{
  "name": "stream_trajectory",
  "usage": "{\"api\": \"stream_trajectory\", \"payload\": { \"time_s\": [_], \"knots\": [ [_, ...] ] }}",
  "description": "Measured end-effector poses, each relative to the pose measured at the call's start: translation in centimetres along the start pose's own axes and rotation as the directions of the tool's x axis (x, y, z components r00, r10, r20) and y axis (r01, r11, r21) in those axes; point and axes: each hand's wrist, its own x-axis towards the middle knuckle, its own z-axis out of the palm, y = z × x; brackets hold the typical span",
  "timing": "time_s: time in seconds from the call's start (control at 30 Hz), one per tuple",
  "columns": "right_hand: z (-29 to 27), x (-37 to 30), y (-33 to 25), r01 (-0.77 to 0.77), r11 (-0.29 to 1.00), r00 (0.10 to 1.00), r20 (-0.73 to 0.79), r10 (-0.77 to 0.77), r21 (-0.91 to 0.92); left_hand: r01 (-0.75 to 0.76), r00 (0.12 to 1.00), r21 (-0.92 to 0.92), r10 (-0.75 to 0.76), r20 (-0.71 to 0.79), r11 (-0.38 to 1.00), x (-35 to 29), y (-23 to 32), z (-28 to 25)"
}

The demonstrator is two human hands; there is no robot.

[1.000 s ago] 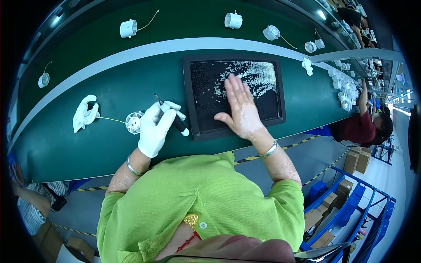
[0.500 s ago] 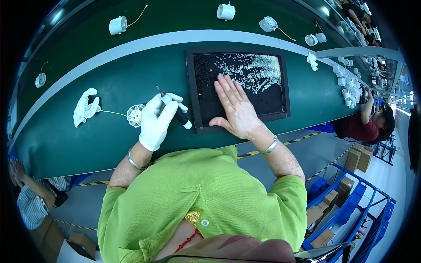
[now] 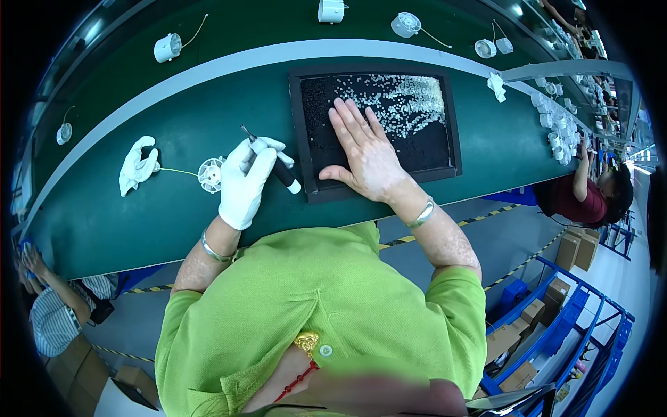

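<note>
My left hand point(image 3: 243, 187) wears a white glove. Its fingers close round a black and white pen-shaped tool point(image 3: 285, 175) whose thin dark tip points up and away. Beside it on the green table lies a white round fan-like part point(image 3: 210, 175) with a yellowish cable, whose far end reaches a loose white glove point(image 3: 137, 167). Bare and spread flat, my right hand point(image 3: 368, 156) lies over the black tray point(image 3: 451, 132), fingertips by the scattered small translucent pieces point(image 3: 399, 104). Small black pieces point(image 3: 316, 104) gather along the tray's left side. Whether the palm presses on the tray cannot be told.
Beyond a pale rail point(image 3: 278, 52), white cylindrical parts point(image 3: 332, 10) stand on a green strip. More white parts point(image 3: 558, 135) cluster at the right, near a person in dark red point(image 3: 587, 201). Another person's hands point(image 3: 31, 264) show at the left edge.
The view has shifted slightly. My right hand has slid a little farther up and left over the tray. White parts beyond the rail have moved left. The left hand still grips the pen-shaped tool.
</note>
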Motion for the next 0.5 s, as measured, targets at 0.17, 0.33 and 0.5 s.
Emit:
{"api": "stream_trajectory", "payload": {
  "time_s": [0.17, 0.33, 0.5],
  "knots": [
    [0.1, 0.1, 2.5, -0.078, 0.99, 0.996, -0.047, 0.073, -0.115, -0.016, 1.0, 0.0, 0.016, -0.016, 1.0, -0.4, 0.5, -0.2],
    [-0.8, -4.9, 2.4, -0.253, 0.957, 0.967, -0.014, 0.254, -0.141, -0.038, 0.999, 0.026, 0.037, 0.008, 0.999, -0.4, 1.0, 0.0],
    [-1.0, -6.5, -1.3, -0.129, 0.99, 0.99, 0.064, 0.125, 0.063, -0.024, 1.0, 0.05, 0.023, 0.005, 0.998, -0.7, 1.3, 0.4]
  ]
}}
